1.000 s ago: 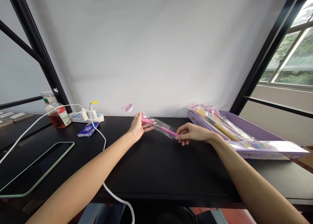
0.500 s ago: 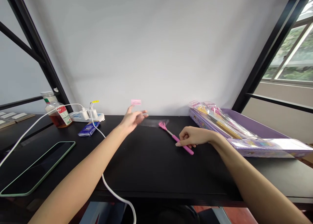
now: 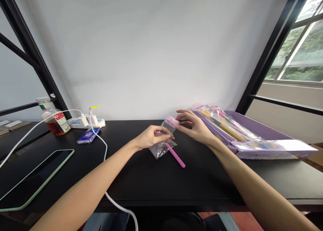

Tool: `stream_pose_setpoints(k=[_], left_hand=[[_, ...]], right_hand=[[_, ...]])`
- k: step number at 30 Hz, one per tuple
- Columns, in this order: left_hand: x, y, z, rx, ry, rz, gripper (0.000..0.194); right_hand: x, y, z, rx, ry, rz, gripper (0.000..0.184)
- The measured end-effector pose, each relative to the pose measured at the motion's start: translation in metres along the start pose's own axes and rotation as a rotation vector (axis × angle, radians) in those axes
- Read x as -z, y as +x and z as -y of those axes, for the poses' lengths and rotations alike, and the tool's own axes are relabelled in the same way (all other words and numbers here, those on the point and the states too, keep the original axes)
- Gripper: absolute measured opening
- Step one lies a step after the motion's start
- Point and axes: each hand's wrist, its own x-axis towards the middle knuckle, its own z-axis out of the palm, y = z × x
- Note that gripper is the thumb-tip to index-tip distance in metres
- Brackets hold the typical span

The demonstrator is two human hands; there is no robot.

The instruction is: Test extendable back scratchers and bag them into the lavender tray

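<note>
A clear plastic bag with a pink printed header is between my hands, above the black desk. My left hand pinches the bag at its middle, thumb and fingers closed. At the right end of the header, my right hand has its thumb and curved fingertips on the edge. A pink back scratcher lies slanted on the desk, its handle toward me. The bag and my left hand cover its claw end.
A purple box with several bagged back scratchers stands at right. At left are a phone, a blue packet, a bottle and a power strip. A white cable crosses the desk.
My left hand has brought the bag rightward and nearer, over the scratcher's claw end. My right hand has let go of the scratcher's handle and moved up to the bag's header.
</note>
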Motion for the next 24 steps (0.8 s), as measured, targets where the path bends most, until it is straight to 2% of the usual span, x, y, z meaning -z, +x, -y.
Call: stream_pose_setpoints(k=[2,4,6,9,11,14,16,20,22,24], left_hand=[[-0.004,0.0,0.002,-0.019,0.036,-0.008,0.024],[-0.006,-0.001,0.003,-0.027,0.007,-0.015,0.039],[-0.008,-0.002,0.003,-0.044,-0.036,-0.062,0.05],[-0.01,0.0,0.003,-0.062,-0.03,-0.154,0.035],[-0.011,0.002,0.003,-0.098,0.006,-0.194,0.025],[-0.011,0.003,0.004,-0.162,0.041,-0.234,0.027],[-0.012,0.002,0.005,-0.175,0.07,-0.249,0.03],[-0.013,0.001,0.007,-0.192,0.17,-0.282,0.029],[-0.013,0.0,0.007,-0.194,0.199,-0.293,0.029],[-0.012,0.0,0.007,-0.189,0.177,-0.288,0.031]], right_hand=[[-0.005,-0.001,0.003,-0.009,-0.02,0.027,0.018],[-0.007,-0.003,0.004,-0.013,-0.026,0.057,0.016],[-0.008,-0.004,0.005,0.013,-0.053,0.03,0.014],[-0.009,-0.006,0.006,0.056,-0.122,-0.016,0.011],[-0.009,-0.005,0.007,0.114,-0.189,0.001,0.015],[-0.009,-0.005,0.009,0.18,-0.277,-0.009,0.026],[-0.008,-0.005,0.011,0.154,-0.279,-0.025,0.026],[-0.01,-0.004,0.015,0.042,-0.18,0.04,0.017],[-0.012,-0.002,0.012,-0.02,-0.099,0.056,0.023],[-0.01,0.003,0.004,-0.087,0.02,-0.003,0.031]])
